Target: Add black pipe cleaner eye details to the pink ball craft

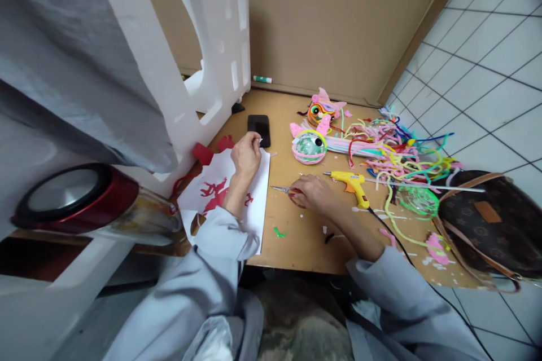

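My left hand (247, 154) is raised over the white paper (260, 208), its fingers pinched on a small white scrap (260, 140) too small to make out well. Red paper cutouts (215, 187) lie on the sheet under that forearm. Fingers closed, my right hand (311, 190) grips the scissors (280, 189) by their red handles, low over the table, blades pointing left. Beyond it stands a round green-and-white craft head (310, 148) with pink ears and a googly eye. Behind that is an orange craft head (320, 113).
A yellow glue gun (351, 183) lies right of my right hand, its black cord trailing forward. Farther right are tangled pipe cleaners (406, 152) and a brown handbag (483, 225). A black phone (259, 128) lies ahead. At left are a white plastic frame (224, 28) and a red-topped appliance (80, 197).
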The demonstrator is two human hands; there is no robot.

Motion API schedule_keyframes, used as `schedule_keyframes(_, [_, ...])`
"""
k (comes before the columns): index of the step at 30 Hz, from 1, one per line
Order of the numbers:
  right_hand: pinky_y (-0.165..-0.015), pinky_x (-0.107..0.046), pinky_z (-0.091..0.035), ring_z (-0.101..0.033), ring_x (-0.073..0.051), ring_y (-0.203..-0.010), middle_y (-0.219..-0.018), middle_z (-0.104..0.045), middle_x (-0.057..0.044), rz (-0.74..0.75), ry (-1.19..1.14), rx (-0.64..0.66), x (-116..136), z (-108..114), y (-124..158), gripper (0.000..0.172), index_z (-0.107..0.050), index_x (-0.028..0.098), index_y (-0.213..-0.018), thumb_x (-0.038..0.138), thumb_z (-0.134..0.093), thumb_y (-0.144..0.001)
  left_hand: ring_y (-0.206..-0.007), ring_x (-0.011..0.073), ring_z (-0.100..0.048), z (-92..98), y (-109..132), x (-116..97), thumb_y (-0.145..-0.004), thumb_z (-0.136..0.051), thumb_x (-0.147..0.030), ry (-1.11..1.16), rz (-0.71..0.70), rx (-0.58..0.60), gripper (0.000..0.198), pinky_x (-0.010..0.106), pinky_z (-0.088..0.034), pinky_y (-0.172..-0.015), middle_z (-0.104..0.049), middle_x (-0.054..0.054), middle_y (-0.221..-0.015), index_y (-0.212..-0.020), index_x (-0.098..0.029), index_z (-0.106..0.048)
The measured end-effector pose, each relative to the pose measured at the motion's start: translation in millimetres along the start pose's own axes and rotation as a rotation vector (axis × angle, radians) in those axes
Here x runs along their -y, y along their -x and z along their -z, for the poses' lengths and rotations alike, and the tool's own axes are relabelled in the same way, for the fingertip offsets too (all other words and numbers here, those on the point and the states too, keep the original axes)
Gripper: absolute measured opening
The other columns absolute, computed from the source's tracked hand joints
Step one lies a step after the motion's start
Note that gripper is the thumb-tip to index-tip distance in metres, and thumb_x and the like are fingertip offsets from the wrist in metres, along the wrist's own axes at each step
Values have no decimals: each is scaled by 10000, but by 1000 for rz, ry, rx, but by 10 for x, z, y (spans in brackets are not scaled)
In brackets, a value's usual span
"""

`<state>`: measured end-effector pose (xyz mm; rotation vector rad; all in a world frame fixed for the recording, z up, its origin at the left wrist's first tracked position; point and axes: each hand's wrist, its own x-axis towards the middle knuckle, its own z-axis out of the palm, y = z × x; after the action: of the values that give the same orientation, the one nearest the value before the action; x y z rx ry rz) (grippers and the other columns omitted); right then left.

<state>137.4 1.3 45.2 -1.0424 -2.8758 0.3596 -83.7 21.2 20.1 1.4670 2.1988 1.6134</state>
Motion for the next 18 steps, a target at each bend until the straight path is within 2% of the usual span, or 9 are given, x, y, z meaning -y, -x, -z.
schedule_keyframes(1, [-815,-288,-419,-613,-190,-910,-945,-683,-88,-2,-45,-53,-13,-11,-18,154,-697,180,-926,177,-555,-866,-722,167,-610,-8,8,-21,-821,-500,-211,59,5,6,179,277,-415,-700,-682,39,-777,-887,-181,-663])
schedule_keyframes(3, [-793,-295,-447,-614,-184,-865,-927,-675,-81,-13,-191,-237,-43,-45,-51,162,-684,177,-931,175,-539,-859,-668,141,-589,-46,49,-106,-802,-535,-240,292,24,71,159,263,-425,-674,-667,28,-750,-866,-169,-662])
schedule_keyframes(6, [-746,-298,-487,-606,-164,-795,-918,-660,-57,-71,-499,-616,-90,-110,-67,167,-641,190,-980,239,-518,-879,-583,103,-553,-137,165,-301,-716,-662,-326,712,146,313,204,240,-431,-604,-660,16,-729,-819,-149,-664])
schedule_keyframes(8, [-725,-297,-501,-601,-153,-764,-894,-651,-37,-139,-692,-788,-104,-142,-49,169,-614,207,-988,309,-530,-884,-548,91,-538,-189,261,-433,-669,-721,-362,840,210,439,263,228,-425,-573,-642,3,-653,-800,-139,-670])
schedule_keyframes(10, [-712,-294,-508,-605,-146,-750,-857,-645,-20,-196,-867,-832,-99,-150,-16,183,-596,215,-984,352,-558,-870,-538,84,-541,-217,355,-536,-628,-767,-368,921,255,517,307,215,-419,-553,-631,-6,-617,-799,-133,-670])
schedule_keyframes(14, [-648,-269,-505,-597,-125,-667,-758,-644,6,-213,-1113,-756,-79,-107,29,201,-596,213,-895,392,-624,-808,-552,84,-568,-215,495,-649,-603,-810,-353,967,283,634,329,208,-436,-560,-634,-9,-623,-787,-133,-650])
schedule_keyframes(16, [-608,-253,-488,-573,-109,-605,-689,-635,20,-214,-1176,-731,-95,-86,32,207,-590,209,-803,402,-655,-774,-552,88,-572,-210,534,-671,-627,-798,-381,959,282,684,326,211,-443,-561,-634,-7,-617,-773,-138,-638])
schedule_keyframes(18, [-575,-237,-468,-551,-95,-560,-630,-618,35,-236,-1251,-701,-130,-79,33,229,-575,206,-752,407,-685,-746,-519,85,-545,-212,555,-675,-697,-733,-453,914,272,680,332,213,-429,-534,-613,-6,-578,-702,-144,-610])
